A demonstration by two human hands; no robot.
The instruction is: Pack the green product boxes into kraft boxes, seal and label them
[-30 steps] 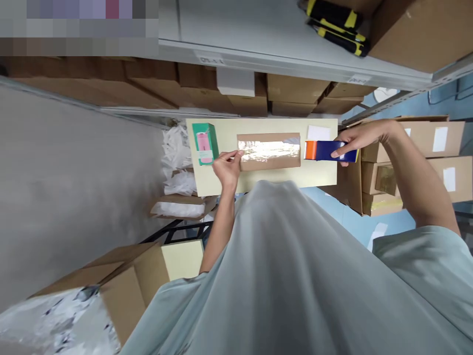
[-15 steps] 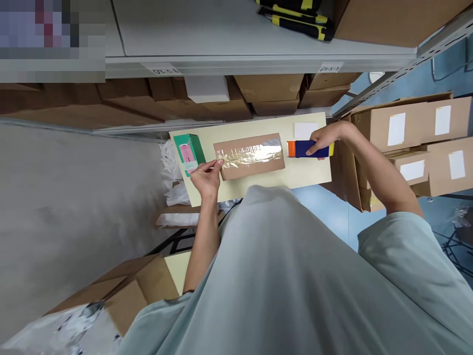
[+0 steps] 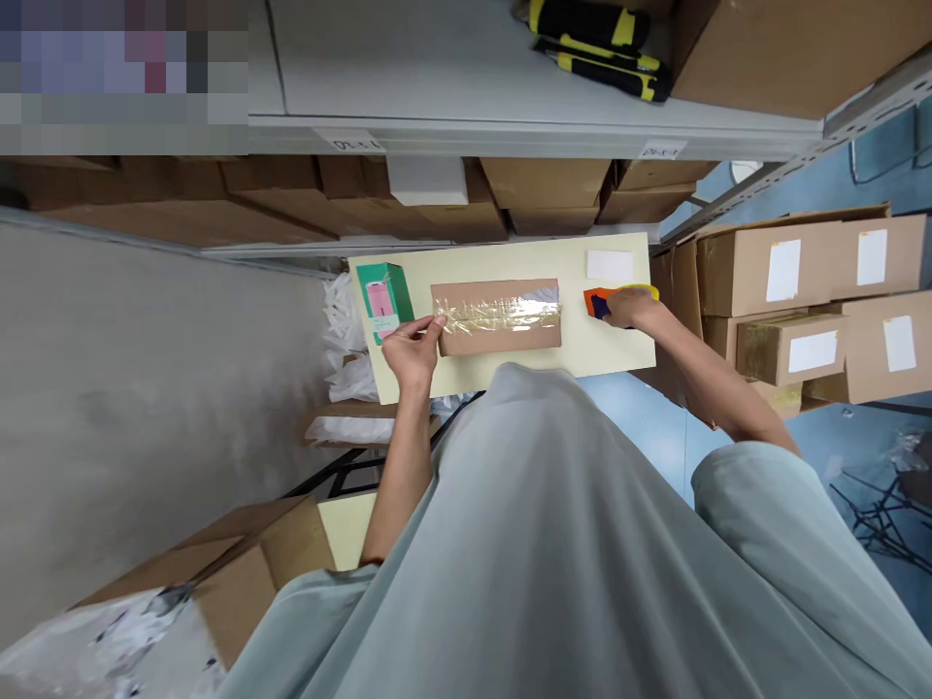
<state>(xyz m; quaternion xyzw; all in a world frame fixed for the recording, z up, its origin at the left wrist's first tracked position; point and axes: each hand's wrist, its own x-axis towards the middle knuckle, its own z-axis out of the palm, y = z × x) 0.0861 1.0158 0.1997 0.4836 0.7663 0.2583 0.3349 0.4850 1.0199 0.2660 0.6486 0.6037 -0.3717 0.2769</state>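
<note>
A flat brown cardboard box (image 3: 502, 335) with shiny clear tape along its top lies on a pale yellow board (image 3: 466, 379). My left hand (image 3: 412, 355) is at its left end, thumb and forefinger pinched on the edge where the tape ends. Beside that hand stands a green box (image 3: 397, 291) with a pink picture. Over the board's right end, my right hand (image 3: 632, 308) is closed around a small blue-and-orange box (image 3: 595, 302) with yellow at its far edge. My fingers cover most of it. A white label (image 3: 610, 264) lies just behind.
A grey shelf (image 3: 451, 87) runs behind the board, carrying black-and-yellow cutters (image 3: 612, 73). Brown cartons (image 3: 553, 184) fill the level below. Labelled cartons (image 3: 808, 345) are stacked at right, and an open carton (image 3: 244, 582) with plastic stands at lower left.
The small blue-and-orange box has turned and tilted in my right hand, which has shifted slightly down. My left hand keeps its pinch at the cardboard box's left end. The view has shifted slightly.
</note>
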